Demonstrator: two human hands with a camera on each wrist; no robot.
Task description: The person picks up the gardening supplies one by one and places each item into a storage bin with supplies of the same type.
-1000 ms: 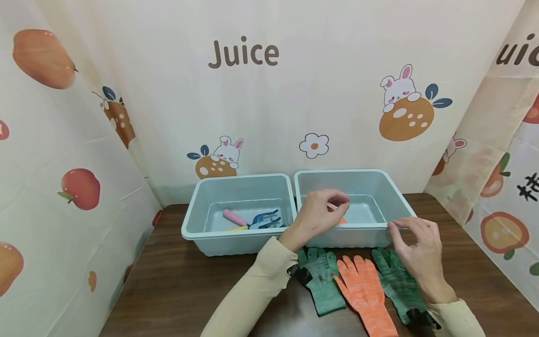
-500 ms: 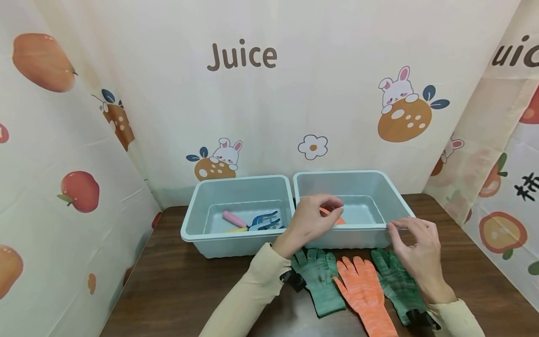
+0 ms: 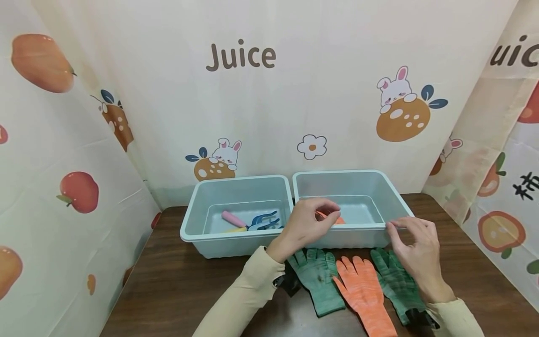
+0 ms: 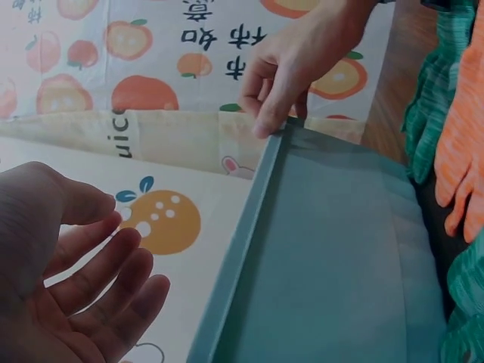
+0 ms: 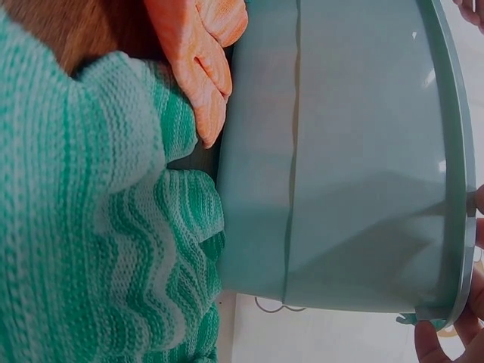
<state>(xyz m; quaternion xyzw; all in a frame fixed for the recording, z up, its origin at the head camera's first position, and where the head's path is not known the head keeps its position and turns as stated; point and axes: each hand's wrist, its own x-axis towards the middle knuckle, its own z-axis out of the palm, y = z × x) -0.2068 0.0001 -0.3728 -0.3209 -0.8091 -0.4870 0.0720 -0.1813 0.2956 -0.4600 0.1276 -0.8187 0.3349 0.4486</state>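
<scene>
My left hand (image 3: 306,223) hovers over the front left part of the right pale blue bin (image 3: 358,238). Its fingers are loosely bent with nothing between them, as the left wrist view shows. Behind it, partly hidden, an orange thing (image 3: 340,220) lies in that bin. With thumb and fingers, my right hand (image 3: 418,245) pinches the bin's rim (image 4: 253,219) at the front right corner. Below lie a green glove (image 3: 319,283), an orange glove (image 3: 363,290) and a second green glove (image 3: 393,280), partly covered by my right hand and wrist.
Beside it stands a left pale blue bin (image 3: 236,243), holding a pink-handled tool (image 3: 233,218), a yellow-handled one (image 3: 239,229) and blue pronged heads (image 3: 265,221). A printed curtain (image 3: 269,107) encloses the brown table (image 3: 168,290) at the back and sides.
My left hand has drifted slightly left and down, its wrist baring more of the left green glove. The right hand keeps its place at the bin's corner.
</scene>
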